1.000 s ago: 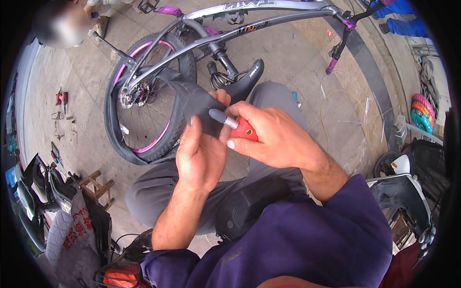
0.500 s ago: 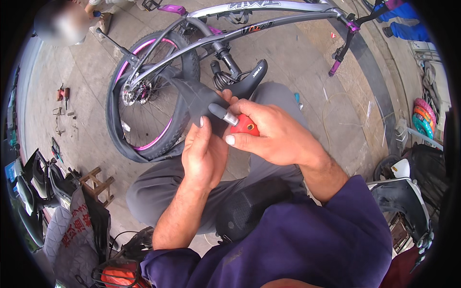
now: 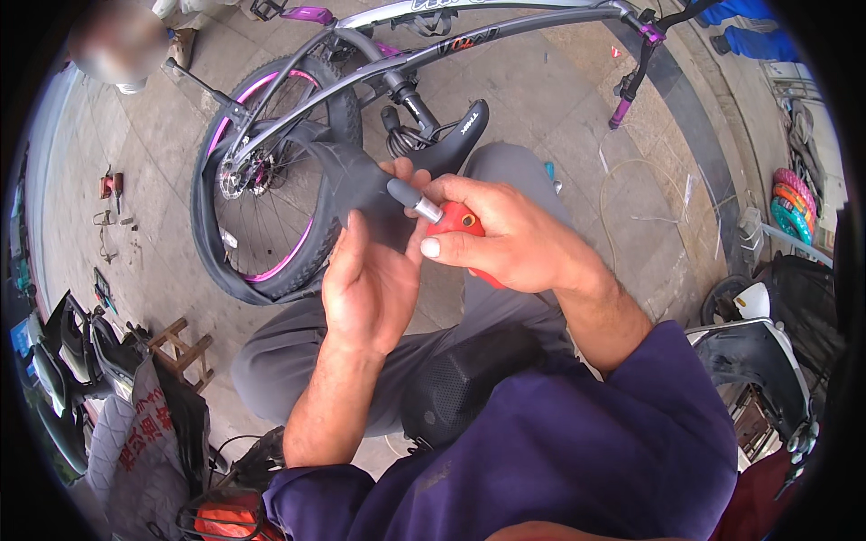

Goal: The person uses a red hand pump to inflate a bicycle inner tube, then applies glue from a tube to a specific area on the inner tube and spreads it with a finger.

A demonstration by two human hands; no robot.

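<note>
My left hand (image 3: 368, 298) holds a wide, flat black rubber inner tube (image 3: 365, 191) from below, thumb along its near side and fingertips curled around it. My right hand (image 3: 514, 252) grips a red tool (image 3: 455, 216) with a silver collar and rounded grey tip (image 3: 405, 194), which lies over the tube beside my left fingers. The tube runs back to the bicycle's wheel (image 3: 321, 260), which has a thick tyre and pink rim, and hangs loosely around it.
The bicycle frame (image 3: 424, 56) lies across the ground ahead. Tools (image 3: 113, 187) and a wooden stool (image 3: 179, 352) are left; parked scooters (image 3: 63, 370) stand at the lower left. Coloured rings (image 3: 792, 212) are stacked right. A co-worker (image 3: 131, 41) and blue-clad legs (image 3: 749, 41) are at the top.
The view has shifted slightly. More of the red tool's body shows below my right fingers. Both hands keep their holds, with only small movements.
</note>
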